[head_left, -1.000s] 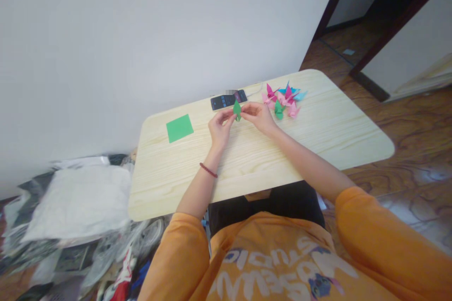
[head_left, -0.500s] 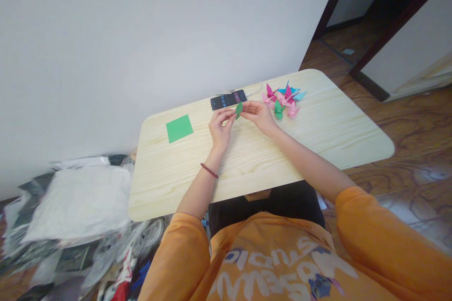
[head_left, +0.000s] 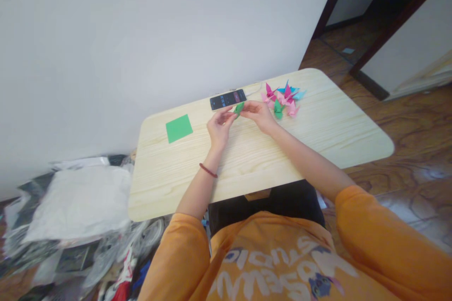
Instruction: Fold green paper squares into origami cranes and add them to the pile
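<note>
Between my two hands is a small piece of folded green paper [head_left: 239, 108], held just above the table. My left hand [head_left: 219, 126] pinches its left side between thumb and fingers. On its right side, the fingertips of my right hand [head_left: 260, 115] are closed on it as well. Right of my right hand lies a cluster of folded paper cranes [head_left: 286, 96] in pink, magenta, blue and green. A green square of paper [head_left: 179, 128] rests flat to the left of my left hand.
A phone [head_left: 228, 99] with a lit screen and a white cable lies just behind my hands. The pale wooden table [head_left: 169, 178] stands against a white wall. Plastic bags and a white package [head_left: 81, 202] lie on the left. A doorway [head_left: 370, 14] is at the right.
The folded green paper has tilted and shows more of its face. My left hand has shifted slightly to the left; my right hand has hardly moved.
</note>
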Tool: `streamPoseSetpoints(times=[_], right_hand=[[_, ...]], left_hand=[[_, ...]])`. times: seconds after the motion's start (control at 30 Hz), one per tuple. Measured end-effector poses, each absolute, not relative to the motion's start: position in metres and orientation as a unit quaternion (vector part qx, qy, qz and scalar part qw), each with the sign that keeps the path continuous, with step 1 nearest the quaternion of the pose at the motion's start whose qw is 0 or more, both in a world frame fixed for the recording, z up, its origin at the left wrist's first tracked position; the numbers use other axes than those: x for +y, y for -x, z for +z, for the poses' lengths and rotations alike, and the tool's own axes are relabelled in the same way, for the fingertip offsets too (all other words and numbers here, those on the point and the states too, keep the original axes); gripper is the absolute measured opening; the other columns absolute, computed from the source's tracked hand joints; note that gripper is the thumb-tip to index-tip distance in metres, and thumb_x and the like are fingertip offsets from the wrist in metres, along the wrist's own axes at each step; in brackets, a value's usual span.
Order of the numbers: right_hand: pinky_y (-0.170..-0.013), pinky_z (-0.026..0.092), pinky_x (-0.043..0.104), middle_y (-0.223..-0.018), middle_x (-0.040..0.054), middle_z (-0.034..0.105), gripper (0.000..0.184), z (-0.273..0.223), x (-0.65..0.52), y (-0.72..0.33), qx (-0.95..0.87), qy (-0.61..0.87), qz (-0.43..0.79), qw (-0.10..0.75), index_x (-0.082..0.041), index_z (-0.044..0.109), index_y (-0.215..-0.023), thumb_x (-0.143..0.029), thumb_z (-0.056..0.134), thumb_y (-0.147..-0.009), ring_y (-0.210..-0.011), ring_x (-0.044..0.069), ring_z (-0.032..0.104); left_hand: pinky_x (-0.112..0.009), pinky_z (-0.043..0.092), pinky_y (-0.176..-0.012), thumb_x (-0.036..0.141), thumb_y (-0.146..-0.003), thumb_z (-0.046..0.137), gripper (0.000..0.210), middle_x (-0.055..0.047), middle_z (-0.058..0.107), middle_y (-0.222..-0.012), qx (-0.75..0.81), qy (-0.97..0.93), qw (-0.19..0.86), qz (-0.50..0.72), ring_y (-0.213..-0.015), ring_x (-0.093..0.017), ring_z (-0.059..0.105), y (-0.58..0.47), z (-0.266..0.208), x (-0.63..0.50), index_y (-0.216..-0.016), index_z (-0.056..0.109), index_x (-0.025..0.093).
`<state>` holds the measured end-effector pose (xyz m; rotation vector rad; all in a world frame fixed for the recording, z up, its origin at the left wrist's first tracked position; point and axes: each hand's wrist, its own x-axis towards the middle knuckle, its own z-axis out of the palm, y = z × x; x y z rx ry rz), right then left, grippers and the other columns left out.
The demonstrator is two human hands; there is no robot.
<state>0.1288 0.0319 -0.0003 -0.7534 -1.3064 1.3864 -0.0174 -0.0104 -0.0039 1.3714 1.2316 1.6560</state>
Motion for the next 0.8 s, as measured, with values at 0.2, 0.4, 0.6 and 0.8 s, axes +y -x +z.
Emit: streamPoseSetpoints(times=[0.2,0.4,0.6,0.8], right_hand=[[-0.090,0.052,0.038,-0.080,0.0011,0.073,0.033,-0.0018,0.0341,-0.1307,-0.550,0.318,0.586,0.503,-0.020,0.070,-0.079,-0.037,0.084,-0.054,-0.084,0.019,0.068],[-0.090,0.053,0.039,-0.080,0.0015,0.073,0.033,-0.0034,0.0350,-0.1314,-0.544,0.317,0.596,0.499,-0.019,0.070,-0.078,-0.035,0.085,-0.053,-0.084,0.019,0.069],[-0.082,0.056,0.036,-0.081,0.0026,0.072,0.041,-0.0045,0.0348,-0.1308,-0.543,0.343,0.575,0.508,-0.018,0.067,-0.082,-0.035,0.087,-0.050,-0.078,0.017,0.068],[-0.078,0.057,0.034,-0.080,0.0021,0.070,0.041,-0.0012,0.0317,-0.1290,-0.568,0.359,0.526,0.522,-0.020,0.064,-0.080,-0.039,0.087,-0.052,-0.074,0.016,0.067]], left_hand=[[-0.031,0.056,-0.074,0.030,-0.063,0.083,0.023,-0.005,0.075,-0.088,0.462,-0.504,0.361,0.634,-0.073,-0.015,0.069,0.0212,-0.0027,-0.0073,-0.080,0.072,0.019],[-0.033,0.056,-0.077,0.026,-0.060,0.084,0.022,-0.005,0.074,-0.080,0.466,-0.481,0.386,0.634,-0.072,-0.016,0.070,0.0213,-0.0031,-0.0063,-0.076,0.072,0.017],[-0.031,0.056,-0.073,0.024,-0.062,0.082,0.018,-0.005,0.074,-0.077,0.495,-0.467,0.357,0.641,-0.069,-0.015,0.069,0.0183,-0.0028,-0.0081,-0.075,0.072,0.016],[-0.027,0.054,-0.070,0.029,-0.070,0.078,0.022,-0.005,0.075,-0.079,0.512,-0.509,0.306,0.621,-0.071,-0.015,0.069,0.0175,-0.0027,-0.0112,-0.088,0.074,0.019]])
